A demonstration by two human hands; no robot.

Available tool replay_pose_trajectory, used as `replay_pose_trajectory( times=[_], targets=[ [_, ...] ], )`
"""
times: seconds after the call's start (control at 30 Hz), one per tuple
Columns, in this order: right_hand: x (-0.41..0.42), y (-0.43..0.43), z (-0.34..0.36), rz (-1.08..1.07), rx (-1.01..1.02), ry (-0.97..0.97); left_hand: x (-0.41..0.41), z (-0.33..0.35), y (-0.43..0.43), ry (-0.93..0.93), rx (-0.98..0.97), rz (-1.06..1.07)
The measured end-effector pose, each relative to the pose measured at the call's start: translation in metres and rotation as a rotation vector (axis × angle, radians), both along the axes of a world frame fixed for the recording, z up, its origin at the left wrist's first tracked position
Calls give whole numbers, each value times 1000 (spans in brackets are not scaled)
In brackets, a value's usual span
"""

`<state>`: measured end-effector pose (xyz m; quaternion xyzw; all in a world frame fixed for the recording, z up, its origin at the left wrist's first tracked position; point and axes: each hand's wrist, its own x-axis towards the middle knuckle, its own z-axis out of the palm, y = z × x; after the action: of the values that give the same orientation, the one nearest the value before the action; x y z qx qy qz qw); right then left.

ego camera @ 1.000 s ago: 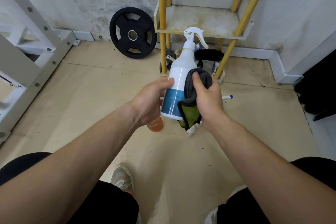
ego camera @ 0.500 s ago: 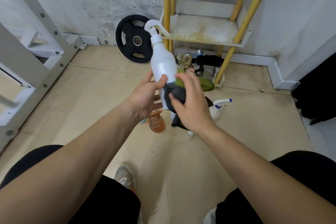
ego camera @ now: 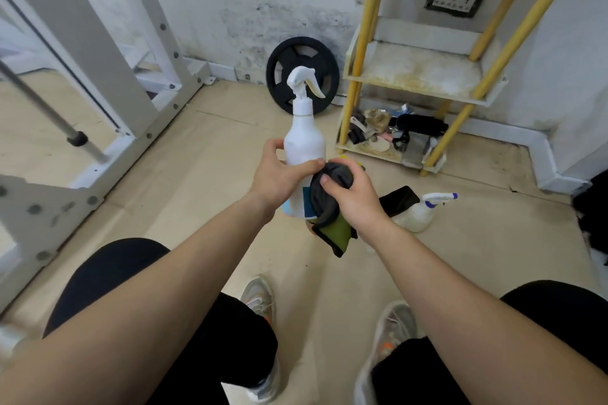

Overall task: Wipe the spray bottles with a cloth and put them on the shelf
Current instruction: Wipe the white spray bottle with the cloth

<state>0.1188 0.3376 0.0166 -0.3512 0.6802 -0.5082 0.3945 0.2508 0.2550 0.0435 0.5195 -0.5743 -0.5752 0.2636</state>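
**White spray bottle held upright, cloth pressed to its lower side**

At the bottom of the frame two grey shoes [ego camera: 260, 297] stand on the beige floor [ego camera: 184, 200], between dark-clad knees. Above them, at centre, the left hand [ego camera: 276, 176] grips the white spray bottle [ego camera: 304, 141] round its middle, fingers [ego camera: 274, 143] curled behind it and thumb across the front; the bottle stands upright, trigger at the top. The right hand [ego camera: 353, 194] clutches a bunched dark grey cloth [ego camera: 330, 181] against the bottle's lower right side, a green flap hanging below. Just right of the hands a second spray bottle [ego camera: 418, 215] stands on the floor. Further back, upper right, is the yellow-legged shelf [ego camera: 414, 72], its lowest tier cluttered. A black weight plate [ego camera: 302, 76] leans against the wall beside it.
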Motion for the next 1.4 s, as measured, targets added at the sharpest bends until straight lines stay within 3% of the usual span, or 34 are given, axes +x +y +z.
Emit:
replay_pose_trajectory(
  times=[0.2, 0.47, 0.83, 1.2, 1.33, 1.4],
  targets=[
    [32, -28, -36, -4, 146, -157, 35, -47, -7, -135, -39, 170],
    [59, -58, -137, 10, 353, -309, 59, -155, -43, -358, 34, 296],
    [80, -57, -252, -7, 532, -355, 82, -283, -76, -386, 104, 472],
    [66, -43, -275, -39, 575, -342, 89, -313, -72, -388, 150, 438],
    [59, -37, -253, -60, 568, -318, 86, -301, -50, -441, 366, 467],
    [53, -31, -236, -69, 570, -331, 77, -283, -30, -451, 503, 327]
  ],
)
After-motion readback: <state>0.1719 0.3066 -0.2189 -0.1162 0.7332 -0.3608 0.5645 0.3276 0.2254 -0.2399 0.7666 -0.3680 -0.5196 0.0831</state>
